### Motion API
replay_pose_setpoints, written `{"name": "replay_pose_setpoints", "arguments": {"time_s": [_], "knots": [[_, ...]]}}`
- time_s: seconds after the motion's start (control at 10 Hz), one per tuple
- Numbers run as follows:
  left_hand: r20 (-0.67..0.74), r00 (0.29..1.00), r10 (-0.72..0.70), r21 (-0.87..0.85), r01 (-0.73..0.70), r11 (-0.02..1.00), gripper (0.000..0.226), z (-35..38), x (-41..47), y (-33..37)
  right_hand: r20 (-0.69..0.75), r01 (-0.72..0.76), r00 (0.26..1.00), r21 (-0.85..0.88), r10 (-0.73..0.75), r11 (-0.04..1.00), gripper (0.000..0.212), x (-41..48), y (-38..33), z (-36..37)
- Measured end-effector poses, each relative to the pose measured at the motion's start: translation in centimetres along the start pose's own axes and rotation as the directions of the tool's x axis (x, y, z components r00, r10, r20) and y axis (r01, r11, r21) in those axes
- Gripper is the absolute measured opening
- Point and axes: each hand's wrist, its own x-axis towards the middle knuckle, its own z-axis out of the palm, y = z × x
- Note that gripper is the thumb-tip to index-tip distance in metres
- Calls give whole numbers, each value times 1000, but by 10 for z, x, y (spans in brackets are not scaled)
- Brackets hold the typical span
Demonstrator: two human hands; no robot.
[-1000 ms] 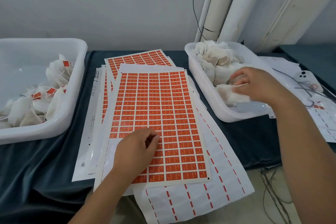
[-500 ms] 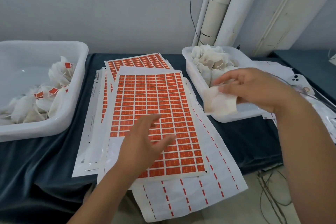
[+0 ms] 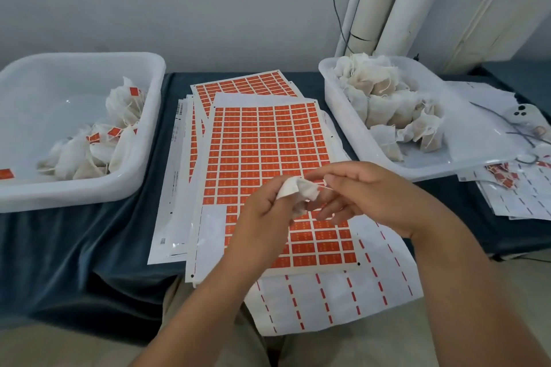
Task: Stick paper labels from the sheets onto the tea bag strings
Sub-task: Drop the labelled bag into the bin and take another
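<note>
The desk [image 3: 74, 247] is covered with a dark blue cloth and carries everything here. A wide white left tub [image 3: 83, 58] sits at the desk's left edge, and a matching right tub [image 3: 343, 116] stands toward the back right corner, tilted a little as it rests on loose papers. Between the two tubs, in the middle of the desk, lies a fanned stack of label sheets [image 3: 262, 152]. The top sheet is mostly filled with orange labels, with a bare strip along its near left part. Under the stack, a spent backing sheet [image 3: 337, 301] with only thin red dashes left on it hangs over the desk's front edge. More spent sheets [image 3: 521, 199] lie at the right edge, partly under the right tub.

A heap of labelled tea bags [image 3: 89, 155] with orange tags lies in the left tub, against its right wall. A fuller heap of plain tea bags [image 3: 387, 104] fills the far part of the right tub.

Both hands are raised over the near half of the top sheet, close to the front edge. The left hand [image 3: 262, 217] grips a single tea bag [image 3: 298, 191] between thumb and curled fingers. The right hand [image 3: 372, 197] pinches the string [image 3: 323, 187] of that bag between thumb and forefinger, its other fingers loosely spread below. A white phone [image 3: 524, 116] lies on the papers near the right edge, behind the spent sheets.
</note>
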Motion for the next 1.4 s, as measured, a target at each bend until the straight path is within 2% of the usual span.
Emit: {"name": "replay_pose_setpoints", "arguments": {"time_s": [0.1, 0.2, 0.3, 0.4, 0.5, 0.6, 0.7, 0.8, 0.9, 1.0, 1.1, 1.2, 1.3, 1.4], "knots": [[-3, 975, -220, -43, 220, 975, 43, -4, 0, 6, -50, 49, 998, 21, -48, 999, 24, -3, 2, 6], [7, 933, -359, -138, 356, 924, 47, -10, 1, 2, -48, 79, 996, -20, -79, 997, 18, -6, 2, 13], [-16, 901, -434, -159, 427, 890, 4, -14, 2, -12, -70, 70, 994, -208, -86, 976, 18, -7, 3, 18], [138, 887, -440, -370, 458, 808, 21, -20, -1, -15, -123, 37, 990, -213, -64, 976, 29, -3, 4, 25], [234, 874, -426, -526, 482, 701, 35, -29, -8, -11, -163, -7, 986, 117, 27, 993, 41, 3, 7, 38], [272, 890, -366, -600, 454, 659, 33, -36, -9, -8, -84, -8, 995, 471, 54, 882, 43, 7, 12, 50], [283, 908, -308, -606, 418, 677, 42, -42, -11, -4, -20, -21, 999, 661, 45, 750, 43, 9, 15, 57], [296, 928, -225, -329, 321, 888, 32, -42, -12, 5, -34, -9, 999, 654, 42, 756, 44, 13, 15, 61], [275, 949, -153, -135, 196, 971, 28, -38, -8, 7, -15, -3, 1000, 693, 19, 721, 43, 15, 16, 62], [277, 952, -131, -123, 170, 978, 38, -39, -8, 10, 55, -30, 998, 797, -24, 603, 36, 17, 17, 60], [277, 944, -181, -182, 236, 954, 46, -43, -10, 14, 114, -55, 990, 863, -86, 501, 28, 18, 18, 60], [218, 973, -75, -93, 97, 991, 43, -42, -8, 11, 102, -37, 991, 824, -84, 566, 35, 18, 21, 61], [165, 986, -18, -29, 23, 999, 35, -41, -6, 11, 89, -28, 994, 762, -62, 647, 42, 19, 21, 62], [161, 986, 35, 8, -37, 999, 30, -42, -5, 10, 94, -29, 993, 759, -66, 650, 42, 19, 20, 61]]}}
